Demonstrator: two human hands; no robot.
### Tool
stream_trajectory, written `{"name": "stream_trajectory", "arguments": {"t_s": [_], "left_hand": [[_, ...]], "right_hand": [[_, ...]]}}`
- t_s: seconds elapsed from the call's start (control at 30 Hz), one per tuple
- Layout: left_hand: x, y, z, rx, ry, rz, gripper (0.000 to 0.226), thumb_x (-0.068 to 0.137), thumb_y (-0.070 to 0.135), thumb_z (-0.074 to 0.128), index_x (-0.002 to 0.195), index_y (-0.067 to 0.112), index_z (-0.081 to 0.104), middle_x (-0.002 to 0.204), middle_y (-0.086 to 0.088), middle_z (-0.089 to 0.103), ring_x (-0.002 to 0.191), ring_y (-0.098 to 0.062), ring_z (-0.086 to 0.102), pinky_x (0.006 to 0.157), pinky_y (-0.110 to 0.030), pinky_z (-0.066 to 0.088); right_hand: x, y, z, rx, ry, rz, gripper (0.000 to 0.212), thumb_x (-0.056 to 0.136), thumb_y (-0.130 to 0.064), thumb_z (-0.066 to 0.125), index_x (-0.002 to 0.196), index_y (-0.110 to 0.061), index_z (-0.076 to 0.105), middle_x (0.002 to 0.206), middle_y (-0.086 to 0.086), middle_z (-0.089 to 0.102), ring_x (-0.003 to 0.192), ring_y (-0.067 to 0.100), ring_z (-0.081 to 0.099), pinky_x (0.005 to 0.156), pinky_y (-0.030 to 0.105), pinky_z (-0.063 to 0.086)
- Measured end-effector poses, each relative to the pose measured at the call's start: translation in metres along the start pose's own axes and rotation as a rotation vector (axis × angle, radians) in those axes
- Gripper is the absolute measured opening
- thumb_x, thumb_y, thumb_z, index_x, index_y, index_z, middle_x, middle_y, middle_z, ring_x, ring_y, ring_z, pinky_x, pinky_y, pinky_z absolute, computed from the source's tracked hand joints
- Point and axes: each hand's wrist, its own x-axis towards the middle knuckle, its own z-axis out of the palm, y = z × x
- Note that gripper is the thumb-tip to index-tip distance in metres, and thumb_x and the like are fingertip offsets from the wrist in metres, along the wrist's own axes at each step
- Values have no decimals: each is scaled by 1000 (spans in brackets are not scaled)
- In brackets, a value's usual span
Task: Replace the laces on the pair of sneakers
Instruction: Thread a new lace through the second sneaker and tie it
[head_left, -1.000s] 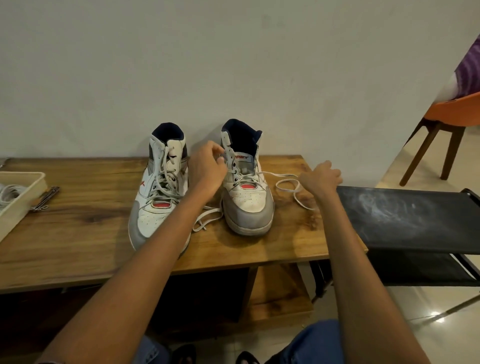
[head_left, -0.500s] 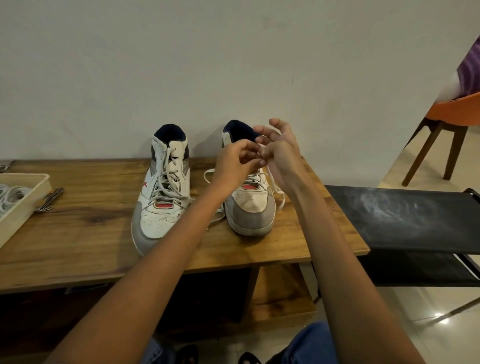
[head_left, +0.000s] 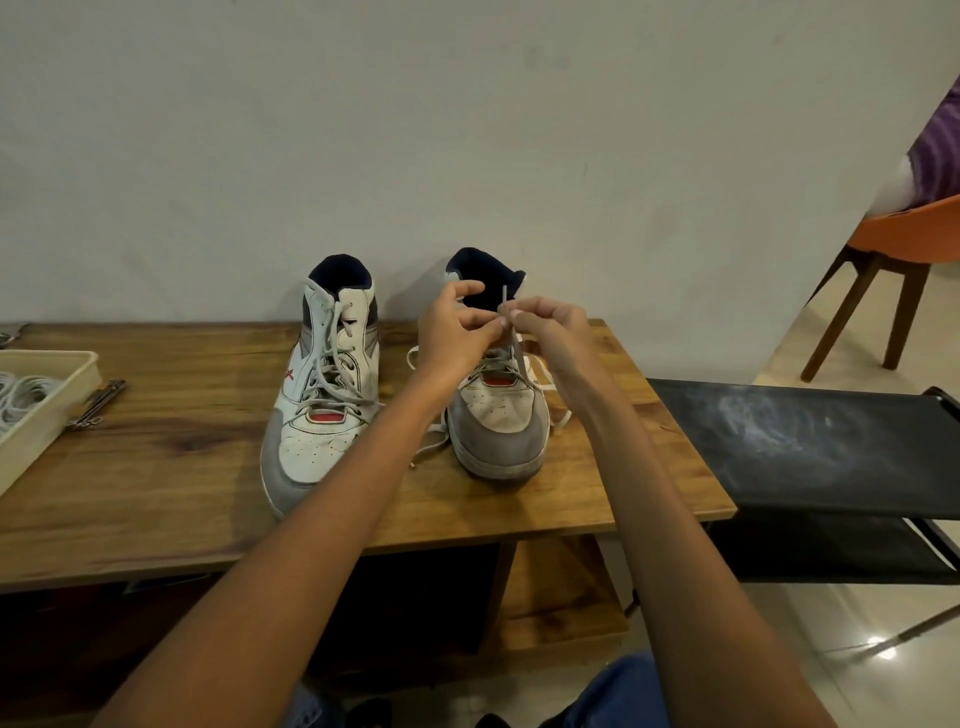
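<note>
Pinching one end of the white lace (head_left: 505, 304) above the right-hand sneaker (head_left: 496, 410), the right hand (head_left: 553, 332) holds it upright between thumb and fingertips, its tip poking up in front of the dark collar. The left hand (head_left: 451, 332) meets it from the other side, fingers curled toward the same strand; whether it grips the lace or only steadies it I cannot tell. That sneaker stands near the right end of the tabletop (head_left: 182, 467), toe toward the front edge, with loose lace trailing on the wood on both sides of it. The step in hand looks like drawing the old lace out through the upper eyelets, an early stage of the job. The left-hand sneaker (head_left: 324, 395) stands just beside it, still fully laced. Next the strand likely needs pulling free of an eyelet while the shoe is kept from tipping. At the left edge sits a tray (head_left: 52, 405) holding pale coiled cords, perhaps the new laces, with a small metal tool (head_left: 98, 402) beside it
</note>
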Motion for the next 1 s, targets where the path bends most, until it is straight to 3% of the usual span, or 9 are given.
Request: {"name": "stream_trajectory", "arguments": {"t_s": [0.2, 0.3, 0.37, 0.43, 0.53, 0.63, 0.77, 0.87, 1.0], "left_hand": [[3, -6, -4, 72, 34, -5, 36, 82, 9, 69, 114, 6, 54, 98, -14, 70, 86, -22, 69, 83, -39, 56], [9, -12, -12, 291, 186, 38, 20, 86, 11, 64, 105, 5, 60, 95, -11, 69, 80, -19, 67, 75, -29, 55], [13, -19, -19, 385, 268, 28, 11, 89, 15, 61, 96, 8, 62, 92, -9, 69, 77, -19, 66, 73, -30, 55], [15, -24, -22, 444, 260, 3, 17, 90, 25, 61, 86, 9, 64, 81, -7, 69, 71, -17, 66, 68, -30, 55], [11, -24, -15, 610, 169, -14, 32, 82, 42, 67, 71, 11, 65, 61, 2, 61, 54, -6, 55, 51, -18, 41], [8, -23, -8, 656, 168, 11, 29, 77, 36, 73, 76, 8, 68, 67, -2, 64, 59, -9, 56, 56, -20, 45], [9, -22, -12, 554, 164, -61, 20, 80, 28, 71, 86, 9, 73, 73, 1, 66, 65, -9, 59, 54, -17, 43], [7, -26, -14, 437, 184, -147, 17, 83, 24, 68, 94, 12, 73, 87, -3, 71, 80, -15, 65, 72, -30, 54], [5, -32, -15, 381, 202, -126, 18, 85, 21, 67, 99, 11, 72, 96, -4, 71, 87, -16, 64, 79, -30, 52]], "right_hand": [[4, 10, 3, -79, 41, -25, 12, 93, -9, 55, 89, -4, 66, 78, 5, 65, 68, 9, 63, 61, 19, 52], [8, 13, 4, -39, 135, -6, 15, 98, -10, 45, 97, -4, 59, 81, 5, 63, 70, 11, 60, 65, 20, 54], [10, 15, 3, -29, 185, 0, 14, 99, -9, 44, 99, -4, 57, 77, 3, 62, 62, 10, 55, 56, 19, 50], [14, 21, 1, -218, 216, -58, 12, 96, -9, 49, 94, -8, 61, 73, -1, 63, 58, 8, 50, 52, 20, 43], [16, 28, 3, -553, 193, -198, 14, 92, -13, 57, 94, -8, 70, 81, 2, 68, 72, 10, 59, 67, 26, 48], [14, 30, 8, -712, 156, -264, 17, 91, -17, 60, 99, -7, 72, 93, 3, 71, 82, 9, 59, 74, 23, 46], [10, 39, 14, -835, 129, -324, 14, 91, -14, 60, 96, -8, 71, 92, 4, 69, 82, 10, 56, 72, 18, 42], [9, 45, 19, -911, 158, -347, 15, 94, -15, 55, 95, -7, 67, 91, 5, 63, 80, 11, 49, 63, 14, 30], [11, 48, 25, -909, 203, -377, 15, 93, -14, 57, 98, -6, 69, 92, 8, 64, 81, 12, 49, 66, 14, 25]]}}
